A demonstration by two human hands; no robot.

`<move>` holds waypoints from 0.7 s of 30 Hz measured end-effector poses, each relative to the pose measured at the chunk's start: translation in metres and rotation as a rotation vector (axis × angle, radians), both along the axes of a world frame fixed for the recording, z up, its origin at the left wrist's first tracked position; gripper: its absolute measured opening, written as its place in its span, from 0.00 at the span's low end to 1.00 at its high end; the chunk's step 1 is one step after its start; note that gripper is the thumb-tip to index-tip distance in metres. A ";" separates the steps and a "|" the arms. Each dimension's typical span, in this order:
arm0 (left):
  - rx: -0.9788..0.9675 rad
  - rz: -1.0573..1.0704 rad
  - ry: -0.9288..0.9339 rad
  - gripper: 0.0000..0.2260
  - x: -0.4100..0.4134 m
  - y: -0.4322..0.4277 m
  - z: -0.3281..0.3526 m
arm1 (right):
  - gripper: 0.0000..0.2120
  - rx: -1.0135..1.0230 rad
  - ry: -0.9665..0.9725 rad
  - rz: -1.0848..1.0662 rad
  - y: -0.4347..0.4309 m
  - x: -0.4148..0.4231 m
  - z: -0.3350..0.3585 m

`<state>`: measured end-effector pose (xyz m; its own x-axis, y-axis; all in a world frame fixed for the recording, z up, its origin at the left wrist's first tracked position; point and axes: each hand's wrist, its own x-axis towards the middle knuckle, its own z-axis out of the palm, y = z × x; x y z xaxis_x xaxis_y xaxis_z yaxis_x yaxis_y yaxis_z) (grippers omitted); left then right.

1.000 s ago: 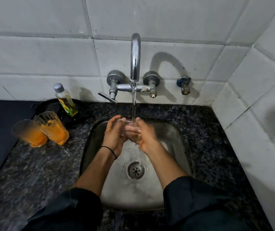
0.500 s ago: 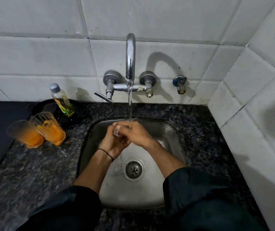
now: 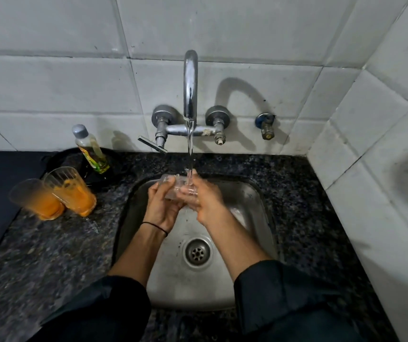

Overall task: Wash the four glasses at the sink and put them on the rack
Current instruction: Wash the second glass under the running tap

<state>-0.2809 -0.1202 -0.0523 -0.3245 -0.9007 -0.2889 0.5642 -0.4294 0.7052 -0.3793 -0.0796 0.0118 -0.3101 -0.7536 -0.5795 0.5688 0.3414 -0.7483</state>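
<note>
**Item in hand:** one clear glass, being held tilted, nearly on its side, over the sink. It is sitting under the water stream that is running from the tap.

**Grip:** the left hand is cupping the glass from below, fingers curled round it. The right hand is wrapping the other end, fingers closed on it. Water is striking the right fingers and the glass beside them. Which end is the mouth is too blurred to tell.

**Step in hand, as judged:** rinsing and rubbing. Doing it well is probably meaning:
- turning the glass so the stream is reaching inside and all round the wall;
- keeping both grips firm, since wet glass is slippery;
- holding it low over the basin, clear of the spout.

**Count**
- **Glasses in view:** three. One is in the hands. The outer stained glass and the inner stained glass are standing side by side, seemingly touching, on the tabletop left of the sink. Each is carrying orange residue and awaiting washing. The fourth is not showing.
- **Rack:** not in view.
- **Bottle**: one, upright behind the stained glasses.
- **Tap:** one, with two wall valves. One separate small valve is sitting to its right.
- **Drain**: one, uncovered.
- **Wristband**: one, on the left wrist.
</note>
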 end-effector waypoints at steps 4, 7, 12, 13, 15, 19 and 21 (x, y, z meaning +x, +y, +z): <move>-0.275 0.018 -0.234 0.19 -0.002 0.009 0.022 | 0.20 0.166 -0.273 -0.046 0.007 -0.008 0.000; -0.500 -0.063 -0.405 0.25 0.000 0.017 0.041 | 0.22 0.206 -0.317 0.045 0.006 -0.020 -0.004; -0.192 -0.095 -0.337 0.23 0.002 0.030 0.045 | 0.15 0.107 0.024 0.033 -0.006 -0.019 -0.014; -0.112 -0.165 -0.322 0.19 0.005 0.031 0.042 | 0.15 0.041 0.166 0.029 -0.008 -0.021 -0.016; 0.033 -0.374 -0.202 0.18 0.014 0.033 0.040 | 0.13 -0.101 0.422 0.159 -0.008 -0.028 -0.011; 0.193 -0.545 -0.092 0.27 0.016 0.044 0.048 | 0.15 -0.231 0.619 0.453 -0.009 -0.034 0.000; 0.207 -0.478 -0.134 0.30 0.005 0.043 0.052 | 0.13 -0.222 0.615 0.302 -0.015 -0.026 -0.001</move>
<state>-0.2755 -0.0771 -0.0004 -0.6324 -0.5814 -0.5119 0.1828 -0.7542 0.6307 -0.4049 -0.0946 0.0111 -0.2910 -0.9376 -0.1902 -0.0732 0.2200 -0.9727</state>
